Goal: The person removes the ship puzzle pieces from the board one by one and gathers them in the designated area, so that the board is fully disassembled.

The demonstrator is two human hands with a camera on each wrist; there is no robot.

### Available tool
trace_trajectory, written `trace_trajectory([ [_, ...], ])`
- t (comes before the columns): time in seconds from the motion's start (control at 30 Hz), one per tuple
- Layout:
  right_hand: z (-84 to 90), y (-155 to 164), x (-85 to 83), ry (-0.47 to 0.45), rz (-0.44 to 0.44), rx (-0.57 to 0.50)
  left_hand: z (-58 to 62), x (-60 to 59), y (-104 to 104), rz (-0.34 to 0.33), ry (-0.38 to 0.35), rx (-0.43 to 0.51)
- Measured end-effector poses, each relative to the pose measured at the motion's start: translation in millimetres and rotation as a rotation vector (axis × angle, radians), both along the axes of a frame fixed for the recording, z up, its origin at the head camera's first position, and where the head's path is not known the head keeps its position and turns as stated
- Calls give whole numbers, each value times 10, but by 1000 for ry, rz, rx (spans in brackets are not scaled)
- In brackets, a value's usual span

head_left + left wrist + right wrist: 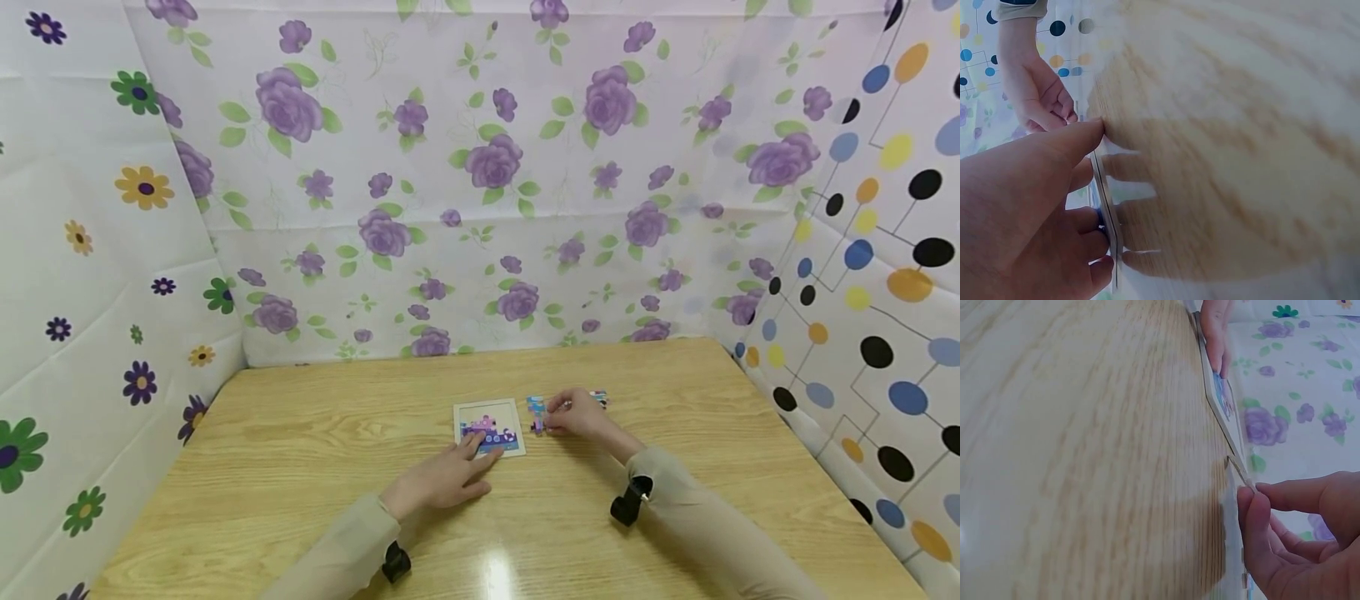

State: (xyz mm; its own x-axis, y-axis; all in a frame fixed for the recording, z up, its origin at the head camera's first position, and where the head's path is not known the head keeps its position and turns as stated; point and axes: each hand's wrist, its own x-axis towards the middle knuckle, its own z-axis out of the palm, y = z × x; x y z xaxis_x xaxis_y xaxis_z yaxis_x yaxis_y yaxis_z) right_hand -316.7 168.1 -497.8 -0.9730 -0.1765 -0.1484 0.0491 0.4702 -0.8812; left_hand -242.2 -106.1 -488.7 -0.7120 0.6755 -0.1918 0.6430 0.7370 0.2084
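Left hand [450, 477], fingers spread, rests on a square puzzle [476, 411]; right hand [576, 414] pinches a thin, flat piece [1242, 473].

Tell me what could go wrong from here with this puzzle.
The left hand has fingers over the part-filled tray; a push might shift the placed pieces, since there is bare space above them.

The right hand pinches a thin piece near one end, so it could slip.

Loose pieces lie right beside that hand and might get brushed aside.
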Motion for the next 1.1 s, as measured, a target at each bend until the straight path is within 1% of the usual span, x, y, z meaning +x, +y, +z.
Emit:
trace_trajectory([
  [0.13, -8, -5, 25, 74, -6, 94, 22, 16, -5, 4, -14, 10],
  [0.2, 15, -21, 54, 121, 10, 132, 32, 20, -5, 6, -19, 13],
  [0.3, 36, -51, 80, 148, 25, 138, 32, 16, -7, 9, -23, 12],
  [0.4, 30, -75, 73, 140, 19, 147, 27, 11, -7, 10, -25, 13],
  [0.5, 9, -85, 49, 128, 2, 182, 17, 9, -8, 12, -28, 15],
  [0.63, -2, -81, 34, 119, 3, 217, 6, 8, -11, 14, -35, 17],
  [0.9, 38, -83, 47, 90, 12, 207, 19, 17, -13, 4, -30, 11],
  [1.1, 37, -70, 48, 77, 7, 220, 14, 24, -9, -6, -23, -6],
])
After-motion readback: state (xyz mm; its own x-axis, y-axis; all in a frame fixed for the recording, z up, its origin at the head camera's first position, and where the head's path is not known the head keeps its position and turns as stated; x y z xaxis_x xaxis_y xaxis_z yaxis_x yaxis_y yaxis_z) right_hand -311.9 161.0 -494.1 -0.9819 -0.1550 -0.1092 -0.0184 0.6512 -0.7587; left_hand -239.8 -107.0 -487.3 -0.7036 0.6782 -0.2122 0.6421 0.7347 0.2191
